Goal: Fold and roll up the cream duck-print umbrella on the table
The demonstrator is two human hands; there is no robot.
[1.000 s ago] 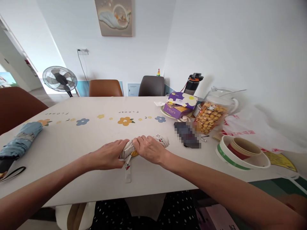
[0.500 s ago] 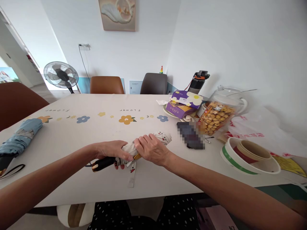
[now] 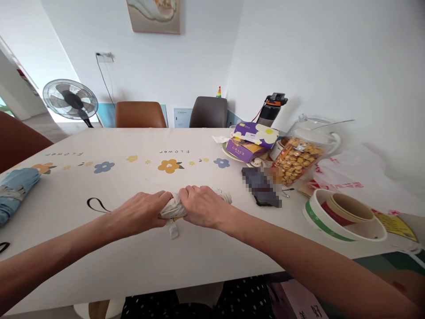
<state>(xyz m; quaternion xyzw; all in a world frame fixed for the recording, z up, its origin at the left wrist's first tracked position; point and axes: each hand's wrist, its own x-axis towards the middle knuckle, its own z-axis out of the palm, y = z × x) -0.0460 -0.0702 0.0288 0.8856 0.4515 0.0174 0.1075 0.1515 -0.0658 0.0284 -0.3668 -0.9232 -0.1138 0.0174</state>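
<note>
1. At the far left we see a blue umbrella (image 3: pixel 15 190) on the table (image 3: pixel 133 266).
2. The left hand (image 3: pixel 141 212) is closed around the white folded umbrella (image 3: pixel 170 207), lying mid-table.
3. The right hand (image 3: pixel 199 206) grips it too, just beside.
4. A snack jar (image 3: pixel 297 157) stands further right.

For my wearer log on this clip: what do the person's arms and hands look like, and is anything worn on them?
The left arm and right arm are bare to the frame edge: no sleeves, watch or bracelet. The left hand and right hand are ungloved, no rings showing. Below the table edge shows a black garment with white dots.
</note>
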